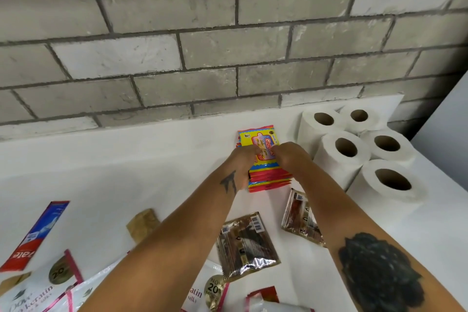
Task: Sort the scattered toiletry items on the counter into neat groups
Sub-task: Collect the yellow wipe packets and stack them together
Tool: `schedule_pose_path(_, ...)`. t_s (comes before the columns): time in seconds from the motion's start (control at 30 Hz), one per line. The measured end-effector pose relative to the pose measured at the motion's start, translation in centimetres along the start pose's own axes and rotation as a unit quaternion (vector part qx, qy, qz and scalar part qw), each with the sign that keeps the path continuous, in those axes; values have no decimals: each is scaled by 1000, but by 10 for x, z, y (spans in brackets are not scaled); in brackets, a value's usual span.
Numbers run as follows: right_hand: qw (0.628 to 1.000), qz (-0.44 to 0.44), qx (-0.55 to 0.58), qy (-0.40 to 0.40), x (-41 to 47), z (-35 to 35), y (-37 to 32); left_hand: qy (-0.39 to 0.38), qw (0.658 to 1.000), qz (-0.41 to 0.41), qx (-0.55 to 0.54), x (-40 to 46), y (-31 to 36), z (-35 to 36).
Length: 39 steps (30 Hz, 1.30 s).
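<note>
Right hand (288,157), left hand (244,159) flank, grip sachet stack (263,159).

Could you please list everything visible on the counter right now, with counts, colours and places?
Toilet paper rolls: five, white, standing grouped at the right by the wall.
Sachet stack: one pile, red, yellow and blue, centre rear, beside the rolls.
Brown-and-gold sachets: at least two, loose, near centre between the forearms and right of them.
Toothpaste box: one, red and blue, near left.
Tan packet: one, left of centre.
White-and-pink sachets: several, bottom edge, count unclear.
Counter: white, against a grey brick wall.
Left hand: fingers on the stack.
Right hand: fingers on the stack.
</note>
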State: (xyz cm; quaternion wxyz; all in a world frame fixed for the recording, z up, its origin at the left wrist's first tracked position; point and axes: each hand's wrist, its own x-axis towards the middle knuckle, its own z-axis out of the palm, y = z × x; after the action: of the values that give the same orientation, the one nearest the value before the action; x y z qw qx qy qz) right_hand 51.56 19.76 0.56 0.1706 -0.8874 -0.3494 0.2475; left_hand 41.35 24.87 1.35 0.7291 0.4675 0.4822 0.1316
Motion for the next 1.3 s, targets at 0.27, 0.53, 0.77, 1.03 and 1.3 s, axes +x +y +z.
schedule_pose_path(0.27, 993, -15, 107, 46, -16, 6, 12, 7, 999, 25, -23, -26, -8, -10)
schedule_pose_path(0.53, 972, -120, 106, 172, -86, 20, 19, 58, 996, 70, -22, -63, -39, -61)
schedule_pose_path(0.77, 971, -230, -14, 68, -145, 55, 20, 62, 993, 80, -61, -91, -71, -96)
schedule_pose_path(1.03, 968, -204, -135, -54, -167, 83, 22, 29, 992, 85, -83, -115, -84, -118)
schedule_pose_path(1.3, 970, -220, -98, -23, -180, 84, 27, 22, 995, 87, -49, -120, -88, -126)
